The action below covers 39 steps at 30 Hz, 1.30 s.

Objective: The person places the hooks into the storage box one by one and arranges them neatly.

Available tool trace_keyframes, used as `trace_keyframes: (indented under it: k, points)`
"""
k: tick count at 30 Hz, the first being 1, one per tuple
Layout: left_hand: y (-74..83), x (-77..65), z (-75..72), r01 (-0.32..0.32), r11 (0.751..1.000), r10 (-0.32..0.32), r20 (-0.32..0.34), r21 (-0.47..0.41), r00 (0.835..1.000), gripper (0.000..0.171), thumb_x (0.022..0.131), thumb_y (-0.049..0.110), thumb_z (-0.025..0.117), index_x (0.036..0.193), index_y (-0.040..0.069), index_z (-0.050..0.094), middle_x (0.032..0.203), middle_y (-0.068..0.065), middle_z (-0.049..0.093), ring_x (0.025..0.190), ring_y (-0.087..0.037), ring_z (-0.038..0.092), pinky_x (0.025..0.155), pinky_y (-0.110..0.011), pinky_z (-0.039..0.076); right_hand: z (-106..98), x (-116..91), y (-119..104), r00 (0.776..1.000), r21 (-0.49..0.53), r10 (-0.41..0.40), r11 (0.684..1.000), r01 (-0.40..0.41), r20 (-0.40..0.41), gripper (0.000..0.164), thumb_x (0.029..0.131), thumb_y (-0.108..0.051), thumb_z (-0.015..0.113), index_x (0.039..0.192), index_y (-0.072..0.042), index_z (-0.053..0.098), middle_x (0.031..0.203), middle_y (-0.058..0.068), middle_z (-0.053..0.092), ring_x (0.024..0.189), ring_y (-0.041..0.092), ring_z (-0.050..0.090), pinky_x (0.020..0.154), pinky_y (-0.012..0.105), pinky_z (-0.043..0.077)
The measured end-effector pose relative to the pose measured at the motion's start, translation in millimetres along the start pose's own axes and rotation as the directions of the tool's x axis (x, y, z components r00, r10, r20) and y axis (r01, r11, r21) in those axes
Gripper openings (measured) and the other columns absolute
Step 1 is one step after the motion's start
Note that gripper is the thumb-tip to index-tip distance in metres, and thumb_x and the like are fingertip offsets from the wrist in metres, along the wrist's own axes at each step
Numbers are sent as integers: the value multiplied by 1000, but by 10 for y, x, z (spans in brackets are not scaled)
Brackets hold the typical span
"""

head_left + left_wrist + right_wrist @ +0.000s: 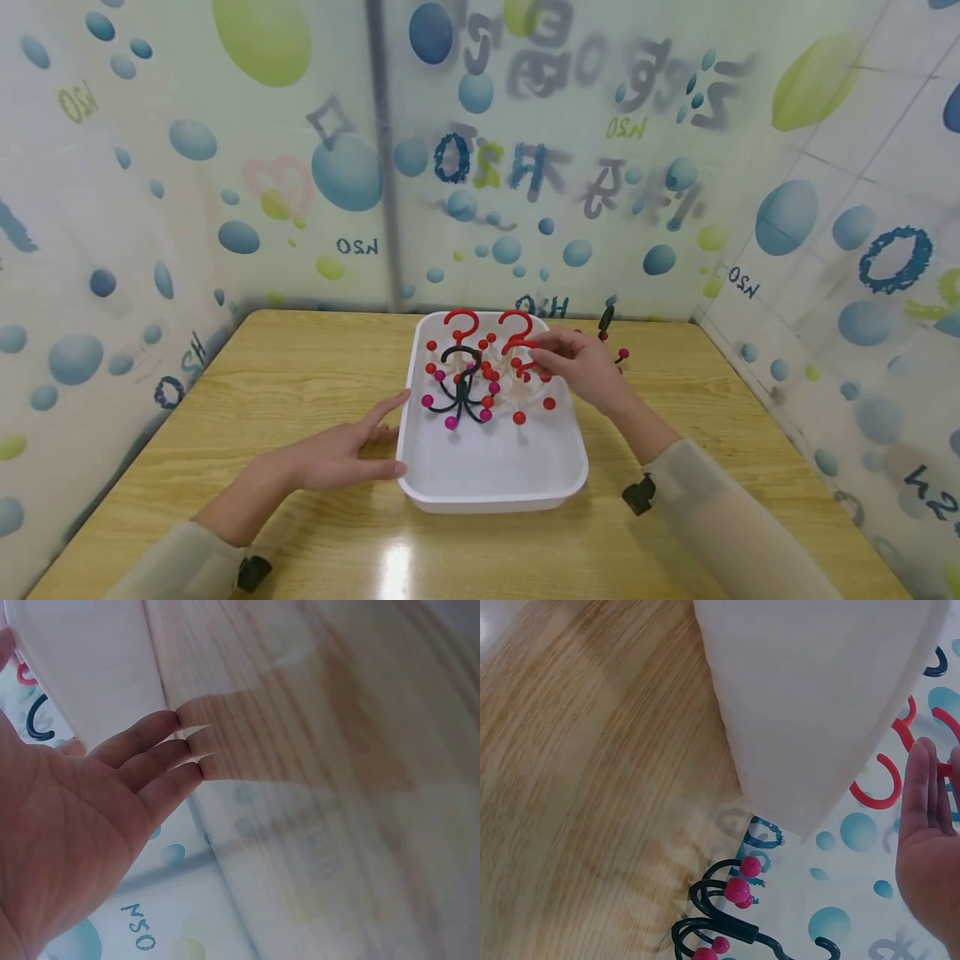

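Observation:
A white plastic tray (495, 467) holds several multi-prong hook hangers with ball-tipped prongs. My right hand (581, 367) pinches the red hook (517, 343) of one hanger over the right side of the tray; its pale prongs end in red balls. My left hand (337, 454) rests at the tray's left side with its thumb and a fingertip at the rim and its other fingers extended, as the left wrist view also shows. A black hanger (461, 392) with magenta balls stands in the tray's middle. Behind it are hangers with red hooks (462, 321).
Beyond the tray's right side, another black hanger (731, 926) with magenta balls lies on the wooden table (315, 358). Patterned curtain panels (300, 167) close off the back and both sides of the table.

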<state>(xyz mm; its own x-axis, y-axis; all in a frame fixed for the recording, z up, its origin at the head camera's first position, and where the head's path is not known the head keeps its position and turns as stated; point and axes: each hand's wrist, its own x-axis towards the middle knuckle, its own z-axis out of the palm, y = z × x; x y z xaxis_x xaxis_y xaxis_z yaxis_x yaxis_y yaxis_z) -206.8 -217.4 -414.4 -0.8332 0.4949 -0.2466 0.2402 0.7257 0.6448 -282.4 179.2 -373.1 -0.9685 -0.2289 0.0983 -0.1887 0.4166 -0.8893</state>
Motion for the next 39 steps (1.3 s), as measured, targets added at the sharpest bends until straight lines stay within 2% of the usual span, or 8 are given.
trace_keyframes:
  k: [5, 10, 15, 22, 31, 39]
  points:
    - [0, -1, 2, -4, 1000, 4, -2, 11, 1000, 104, 101, 64, 69, 177, 37, 3, 169, -13, 53, 158, -51, 45, 124, -78, 33, 1, 8, 30, 1000, -6, 10, 1000, -10, 17, 33, 107, -23, 75, 135, -7, 75, 119, 16, 80, 106, 36, 80, 102, 51, 65]
    - [-9, 0, 5, -6, 1000, 6, -5, 14, 1000, 104, 102, 63, 69, 178, 36, 3, 168, -13, 53, 157, -51, 45, 124, -78, 33, 0, 19, 55, 999, -10, 7, 1000, -7, 40, 33, 107, -20, 74, 136, -4, 73, 118, 18, 80, 109, 42, 79, 102, 50, 64]
    - [-11, -3, 6, 1, 1000, -1, -3, 12, 1000, 105, 101, 65, 69, 177, 37, 4, 169, -13, 53, 158, -50, 45, 124, -78, 33, 2, 39, 57, 998, -27, 20, 999, -19, 56, 31, 107, -21, 74, 135, -6, 74, 118, 15, 81, 112, 42, 78, 104, 53, 62]
    - [1, -8, 12, 26, 1000, -26, 8, 7, 1000, 106, 99, 68, 69, 177, 39, 3, 169, -12, 53, 159, -50, 42, 124, -80, 33, -4, 81, 42, 996, -38, 38, 999, -35, 79, 33, 109, -20, 72, 138, -4, 72, 123, 16, 80, 114, 39, 79, 106, 53, 61]
    - [-20, 7, 14, 12, 999, -12, -3, 40, 1000, 105, 101, 66, 68, 177, 37, 2, 169, -12, 53, 157, -50, 45, 124, -78, 34, -25, 95, 54, 994, -48, 65, 997, -61, 87, 34, 109, -20, 71, 141, -7, 72, 124, 15, 80, 114, 37, 79, 105, 49, 63]
    - [-6, -5, 8, 4, 999, -4, -2, 38, 1000, 105, 101, 65, 68, 177, 37, 2, 169, -12, 52, 157, -51, 45, 124, -78, 33, -53, 73, 67, 995, -44, 56, 998, -52, 87, 35, 109, -19, 71, 143, -8, 71, 121, 16, 80, 114, 42, 77, 103, 48, 64]
